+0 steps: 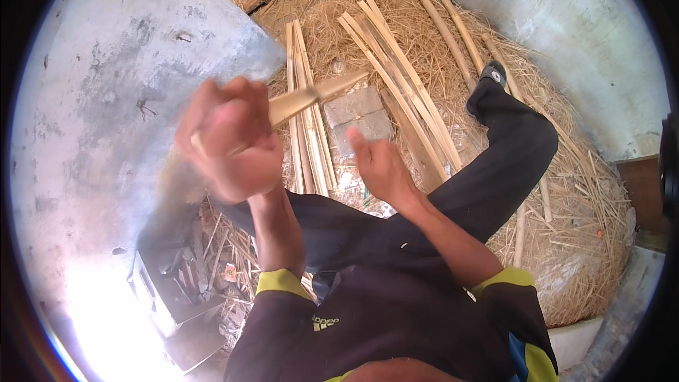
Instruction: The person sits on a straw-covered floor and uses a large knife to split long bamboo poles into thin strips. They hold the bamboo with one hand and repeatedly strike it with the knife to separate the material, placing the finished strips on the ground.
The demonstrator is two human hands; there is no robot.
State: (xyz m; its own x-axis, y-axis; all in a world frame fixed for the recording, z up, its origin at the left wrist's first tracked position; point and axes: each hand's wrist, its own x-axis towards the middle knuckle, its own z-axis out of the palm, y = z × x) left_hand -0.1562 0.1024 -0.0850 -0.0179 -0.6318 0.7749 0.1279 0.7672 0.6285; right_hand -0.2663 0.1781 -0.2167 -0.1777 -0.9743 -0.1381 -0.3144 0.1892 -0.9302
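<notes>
My left hand [237, 143] is raised and smeared by motion, its fingers closed round a split bamboo piece [293, 105]. That piece points up and to the right, with a darker joint partway along and a narrower far end. Lower and to the right is my right hand [385, 170], its fingers curled in and one digit sticking up; whether it holds anything is hidden. Beyond it, grey blocks [357, 114] lie on the floor between two groups of bamboo strips. One bundle of strips [304, 127] lies on the left, another [403, 81] on the right.
Straw-like shavings [453, 42] cover much of the floor. Bamboo poles [445, 32] lie at the far right, close to my outstretched shod foot [493, 74]. Pale stained walls [127, 99] curve round the space. Scrap and an open box [159, 297] sit at the lower left.
</notes>
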